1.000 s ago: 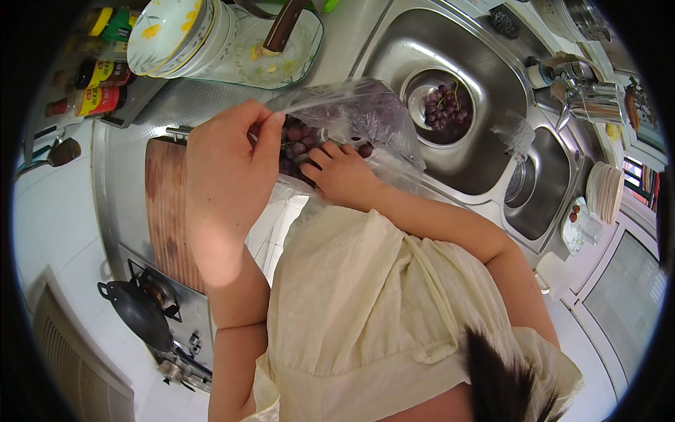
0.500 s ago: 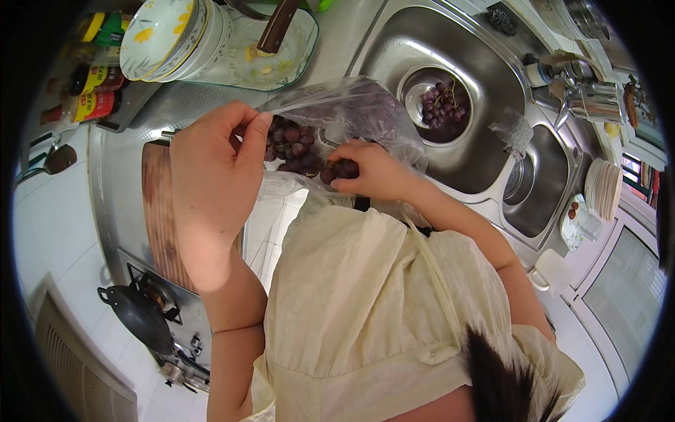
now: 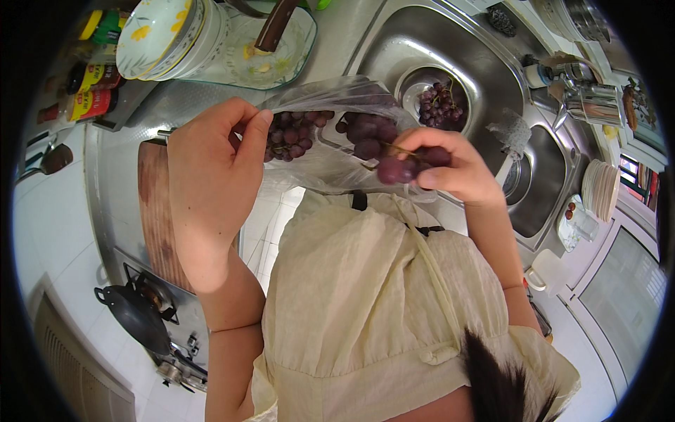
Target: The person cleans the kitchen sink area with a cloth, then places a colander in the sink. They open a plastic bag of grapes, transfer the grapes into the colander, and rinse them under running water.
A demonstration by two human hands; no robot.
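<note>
My left hand [image 3: 214, 190] pinches the edge of a clear plastic bag [image 3: 320, 172] and holds it up. Dark purple grapes [image 3: 292, 137] lie inside the bag beside my left fingers. My right hand [image 3: 453, 165] is closed on a bunch of grapes [image 3: 371, 133] by its stem and nearest berries. That bunch stretches left from my fingers, over the right side of the bag. More grapes [image 3: 441, 105] sit in a round metal bowl [image 3: 408, 88] in the sink, just beyond my right hand.
The large sink basin [image 3: 485, 63] and a smaller basin [image 3: 548, 183] lie ahead and right. Stacked bowls [image 3: 158, 39] and a glass tray with a brown-handled tool [image 3: 276, 27] stand far left. A wooden board [image 3: 162, 218] and a wok [image 3: 133, 316] lie at left.
My right hand has come out of the bag and moved right, drawing a bunch of grapes with it. My left hand keeps its hold on the bag's edge.
</note>
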